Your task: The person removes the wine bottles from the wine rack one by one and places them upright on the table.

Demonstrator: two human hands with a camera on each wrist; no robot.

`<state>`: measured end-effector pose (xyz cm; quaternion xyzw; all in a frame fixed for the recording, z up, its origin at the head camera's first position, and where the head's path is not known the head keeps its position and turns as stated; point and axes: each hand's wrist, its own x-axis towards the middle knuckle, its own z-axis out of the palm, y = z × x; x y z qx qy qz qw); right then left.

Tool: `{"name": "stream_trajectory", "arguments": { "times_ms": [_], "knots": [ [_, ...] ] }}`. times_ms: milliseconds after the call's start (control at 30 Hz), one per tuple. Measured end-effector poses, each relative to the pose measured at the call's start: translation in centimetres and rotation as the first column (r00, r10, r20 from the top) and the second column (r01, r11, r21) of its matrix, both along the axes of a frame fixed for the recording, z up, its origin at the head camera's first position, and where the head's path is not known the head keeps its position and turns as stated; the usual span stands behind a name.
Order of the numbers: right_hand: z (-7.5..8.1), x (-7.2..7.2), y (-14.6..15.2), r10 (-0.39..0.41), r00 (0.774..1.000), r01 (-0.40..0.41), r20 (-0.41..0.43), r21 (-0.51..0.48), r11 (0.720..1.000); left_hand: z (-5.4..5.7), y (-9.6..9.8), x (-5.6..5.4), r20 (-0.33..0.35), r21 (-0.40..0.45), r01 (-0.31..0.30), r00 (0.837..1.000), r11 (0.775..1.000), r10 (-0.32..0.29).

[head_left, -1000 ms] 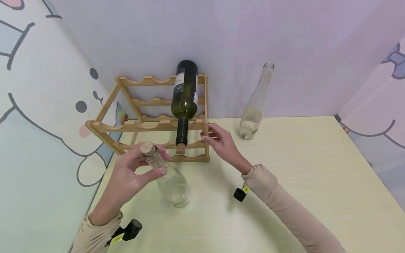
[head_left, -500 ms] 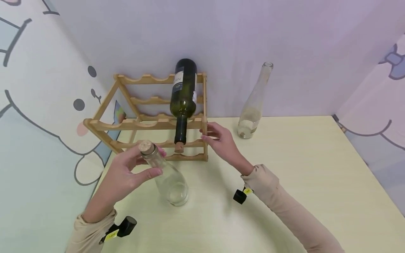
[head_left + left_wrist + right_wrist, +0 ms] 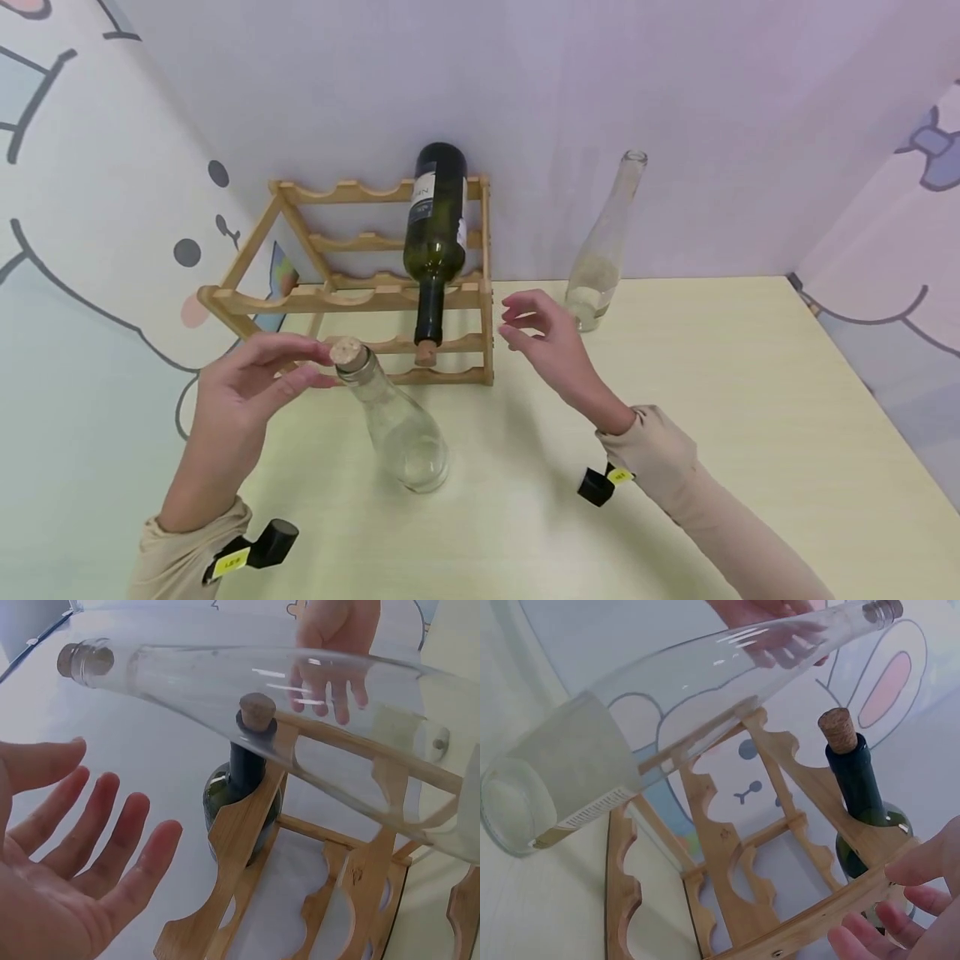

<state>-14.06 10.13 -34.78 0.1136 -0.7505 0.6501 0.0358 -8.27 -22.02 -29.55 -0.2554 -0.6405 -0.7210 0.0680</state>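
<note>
A clear glass bottle (image 3: 408, 442) with a cork (image 3: 348, 354) in its mouth stands on the table in front of the wooden wine rack (image 3: 360, 298). My left hand (image 3: 228, 400) is beside its neck, fingers spread and apart from the glass in the left wrist view. Across the top right slot of the rack lies a dark green wine bottle (image 3: 435, 225), its corked neck pointing towards me. To the right of the rack my right hand (image 3: 555, 350) hovers with loosely bent fingers, holding nothing. The right wrist view shows its fingers (image 3: 870, 941) close to the rack's side.
A second clear bottle (image 3: 600, 250), uncorked, stands at the back of the table (image 3: 712, 375) near the wall, just behind my right hand. Cartoon-printed walls (image 3: 90, 275) border the table at the left and right.
My left hand has let go of the clear bottle's neck and moved left. My right hand has come off the rack's side and shifted right. The bottles stay in place.
</note>
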Motion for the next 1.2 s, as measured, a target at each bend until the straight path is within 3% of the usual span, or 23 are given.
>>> {"name": "stream_trajectory", "arguments": {
  "times_ms": [167,333,467,567,633,800,933,1033,1200],
  "knots": [
    [1.0,1.3,0.0,0.041,0.999,-0.042,-0.031,-0.048,0.998,-0.4,-0.6,-0.6,0.002,0.061,-0.048,0.999,0.997,0.048],
    [2.1,2.9,-0.1,0.137,0.989,-0.139,-0.054,-0.046,0.989,-0.7,-1.4,-1.1,0.033,0.141,-0.107,0.994,0.984,0.104],
    [2.6,3.9,-0.3,0.197,0.976,-0.198,-0.092,-0.001,0.980,-0.7,-2.2,-1.6,0.085,0.144,-0.210,0.976,0.967,0.199],
    [2.9,4.5,-0.6,0.223,0.968,-0.219,-0.118,0.038,0.975,-0.7,-2.9,-1.9,0.134,0.113,-0.308,0.947,0.945,0.293],
    [2.9,4.8,-0.8,0.237,0.963,-0.230,-0.131,0.062,0.971,-0.8,-3.4,-2.2,0.156,0.136,-0.346,0.933,0.928,0.325],
    [2.9,5.5,-1.4,0.292,0.941,-0.276,-0.171,0.114,0.954,-1.2,-4.8,-2.9,0.190,0.208,-0.446,0.891,0.870,0.412],
    [3.0,6.2,-2.0,0.351,0.915,-0.321,-0.199,0.168,0.932,-1.4,-5.5,-3.3,0.197,0.242,-0.527,0.849,0.815,0.491],
    [3.3,6.7,-2.4,0.397,0.895,-0.360,-0.202,0.198,0.912,-1.6,-5.9,-3.6,0.202,0.250,-0.585,0.811,0.771,0.550],
    [3.7,7.4,-3.3,0.461,0.863,-0.420,-0.204,0.218,0.881,-1.9,-6.7,-4.5,0.231,0.198,-0.688,0.725,0.698,0.649]
  ]
}}
